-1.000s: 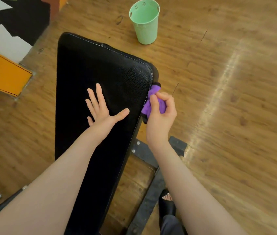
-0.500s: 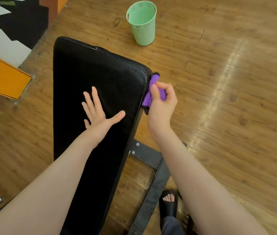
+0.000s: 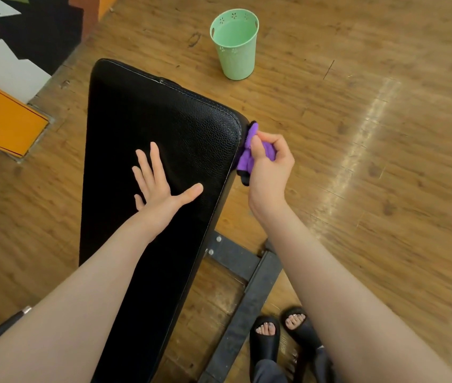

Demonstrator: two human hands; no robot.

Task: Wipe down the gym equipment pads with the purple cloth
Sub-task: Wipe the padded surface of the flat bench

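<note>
Black leather covers the one bench pad [image 3: 164,128]; the left hand [image 3: 161,186] lies flat on it, fingers spread, while the right hand [image 3: 270,167] grips one purple cloth [image 3: 247,158] against its right edge. One green bucket [image 3: 234,42] stands beyond on the wooden floor [image 3: 357,189]

Bright, even indoor light, and you get a sharp view.
You see a glare streak across the wooden floor [image 3: 357,150] at right; wide-angle bending stretches your forearms near the bottom edge.
</note>
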